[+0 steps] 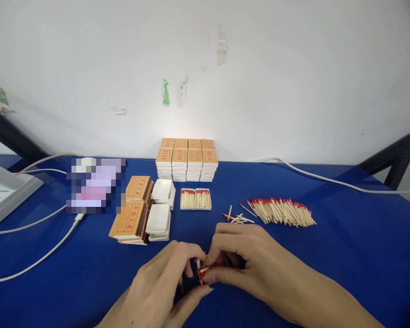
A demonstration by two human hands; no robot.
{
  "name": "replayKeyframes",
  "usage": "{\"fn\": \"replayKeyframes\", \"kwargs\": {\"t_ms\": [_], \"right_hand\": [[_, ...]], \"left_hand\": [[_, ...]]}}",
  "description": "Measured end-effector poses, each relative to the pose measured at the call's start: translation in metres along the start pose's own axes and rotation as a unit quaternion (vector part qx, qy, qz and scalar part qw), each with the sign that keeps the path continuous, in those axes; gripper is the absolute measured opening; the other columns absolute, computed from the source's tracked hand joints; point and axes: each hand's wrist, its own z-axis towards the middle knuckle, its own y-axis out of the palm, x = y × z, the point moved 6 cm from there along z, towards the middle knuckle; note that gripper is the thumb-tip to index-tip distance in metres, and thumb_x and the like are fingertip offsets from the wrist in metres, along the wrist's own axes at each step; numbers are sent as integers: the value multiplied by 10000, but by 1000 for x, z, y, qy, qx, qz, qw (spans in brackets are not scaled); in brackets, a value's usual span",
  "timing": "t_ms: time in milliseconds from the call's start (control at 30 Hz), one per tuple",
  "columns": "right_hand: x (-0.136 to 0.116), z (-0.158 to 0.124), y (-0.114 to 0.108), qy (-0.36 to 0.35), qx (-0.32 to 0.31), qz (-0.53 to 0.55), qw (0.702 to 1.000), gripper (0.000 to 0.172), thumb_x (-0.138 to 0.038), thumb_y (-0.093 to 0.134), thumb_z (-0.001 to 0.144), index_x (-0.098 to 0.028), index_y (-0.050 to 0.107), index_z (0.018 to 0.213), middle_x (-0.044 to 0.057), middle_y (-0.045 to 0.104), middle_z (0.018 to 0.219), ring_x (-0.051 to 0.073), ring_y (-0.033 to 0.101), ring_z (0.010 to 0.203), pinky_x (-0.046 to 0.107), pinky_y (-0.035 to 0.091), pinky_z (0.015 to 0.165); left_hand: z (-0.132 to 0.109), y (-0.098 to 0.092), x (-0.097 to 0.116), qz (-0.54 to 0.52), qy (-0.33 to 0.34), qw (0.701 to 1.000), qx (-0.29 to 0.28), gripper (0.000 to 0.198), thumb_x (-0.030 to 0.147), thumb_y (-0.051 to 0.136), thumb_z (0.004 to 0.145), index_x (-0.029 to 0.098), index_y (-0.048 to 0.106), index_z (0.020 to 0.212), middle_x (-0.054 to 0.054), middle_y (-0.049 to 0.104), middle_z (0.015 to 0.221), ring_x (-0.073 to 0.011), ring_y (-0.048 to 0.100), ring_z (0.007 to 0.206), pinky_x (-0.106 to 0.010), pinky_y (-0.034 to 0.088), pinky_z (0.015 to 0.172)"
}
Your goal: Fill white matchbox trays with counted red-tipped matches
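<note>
My left hand [157,282] curves its thumb and fingers around a small white matchbox tray, mostly hidden between my hands near the front of the table. Red-headed matches [201,273] show there, pinched by the thumb and fingers of my right hand [256,259]. How many it holds cannot be made out. Just beyond, two white trays [196,209] filled with matches stand side by side. To the right lies a large pile of matches [282,212], with several loose matches [237,219] at its left end.
Stacked orange matchboxes [187,157] stand against the wall. Left of my hands are orange box sleeves [130,221] and stacked white trays [158,218]. A blurred-out phone-like object [97,184], white cables [54,255] and a white device [10,191] occupy the left side.
</note>
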Motion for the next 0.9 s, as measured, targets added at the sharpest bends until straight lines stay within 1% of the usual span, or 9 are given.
{"fn": "replayKeyframes", "kwargs": {"t_ms": [100,267,333,433,533,600,633,767,900], "right_hand": [[4,-1,1,5,1,-3,1000,242,-399,821,1086,-248,783,902,-34,730,970,118,677,847,255,495,750],[2,-1,-2,1,8,-11,1000,173,-355,890,1032,-259,808,914,-44,715,919,112,633,793,262,466,729],[-1,-1,-8,9,14,1,1000,167,-406,898,1022,-277,824,946,-50,709,889,115,618,774,270,462,724],[3,-5,-19,64,28,3,998,216,-536,869,1021,-323,833,1008,-52,703,888,136,616,797,284,457,705],[13,-12,-22,125,22,-14,992,435,-660,914,926,-368,792,1225,-49,723,942,175,644,867,299,475,704],[18,-14,-16,138,5,-26,990,583,-651,970,857,-357,746,1307,-43,735,969,196,660,892,310,488,715],[20,-15,-13,138,-1,-29,990,591,-612,987,845,-346,733,1308,-41,738,971,201,666,898,314,491,718],[19,-15,-4,146,8,-28,989,375,-395,949,893,-314,723,1181,-44,736,935,195,669,870,308,490,717],[11,-13,-2,146,7,-21,989,273,-378,931,906,-304,722,1064,-45,742,913,187,664,831,306,473,682]], "left_hand": [[-1,1,0,-2,-4,1000,4,346,179,724,1064,356,586,1327,96,690,971,-97,696,729,-168,580,676],[-3,-3,2,11,-4,999,30,385,203,773,1054,354,594,1360,89,713,996,-94,718,754,-151,617,720],[-4,-5,5,18,5,999,36,348,206,745,1081,348,604,1366,81,730,1023,-89,738,792,-138,631,766],[-3,-7,9,40,25,998,49,312,214,655,1149,324,604,1436,53,761,1083,-93,780,887,-140,650,854],[-1,-9,13,68,61,993,69,374,224,572,1198,273,557,1568,1,806,1235,-100,822,1056,-144,649,998],[-2,-9,14,90,76,991,70,419,231,550,1204,247,526,1622,-33,805,1393,-110,821,1213,-160,617,1103],[-3,-9,13,103,76,989,67,454,228,553,1196,236,507,1648,-48,785,1473,-123,805,1293,-182,597,1149],[-9,-3,11,111,56,992,32,749,171,632,1097,270,355,1785,-89,663,1683,-237,716,1480,-333,581,1220],[-13,4,13,59,14,998,26,1021,153,693,999,433,189,1842,-58,580,1753,-331,686,1500,-475,651,1161]]}}
